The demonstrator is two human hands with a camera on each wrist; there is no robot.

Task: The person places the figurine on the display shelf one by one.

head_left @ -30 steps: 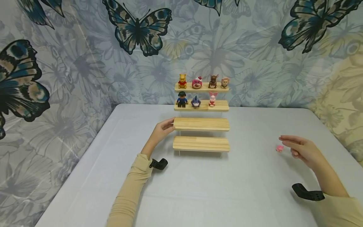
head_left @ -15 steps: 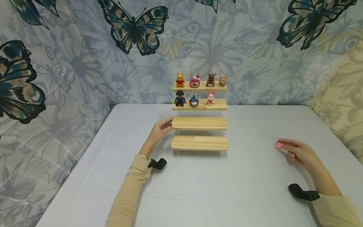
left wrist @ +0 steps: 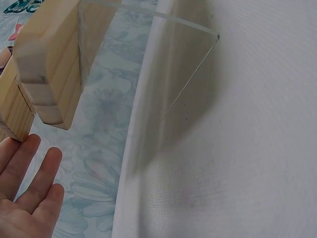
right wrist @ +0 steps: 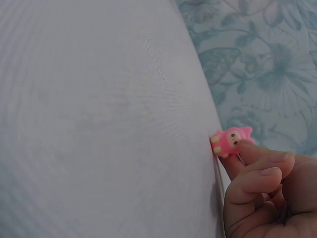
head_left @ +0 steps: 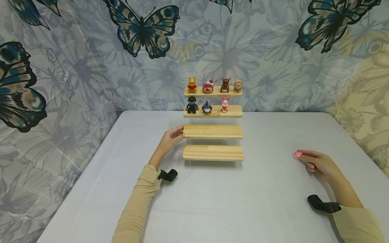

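A small pink animal figurine [head_left: 297, 155] with a pale face is pinched between the fingertips of my right hand [head_left: 322, 166], low over the right side of the white table. The right wrist view shows the same figurine [right wrist: 231, 142] with thumb and finger on its head and back. My left hand [head_left: 171, 141] touches the left end of the third board [head_left: 213, 131] of a tiered wooden display stand. In the left wrist view, my left hand [left wrist: 27, 191] has its fingers mostly straight, some fingertips against a board's end [left wrist: 15, 111]; the thumb is out of sight.
The top board [head_left: 216, 94] bears several figurines, including a yellow bear [head_left: 192, 85]. On the second board [head_left: 235, 111] stand a blue-clad figure [head_left: 191, 105], a blue donkey [head_left: 207, 107] and a pink piglet [head_left: 224, 105]. The lowest board [head_left: 213, 153] is bare wood.
My right hand has come to the pink figurine, taken it between the fingertips and shifted it slightly up and left. My left hand stays at the stand; the view has drifted slightly.
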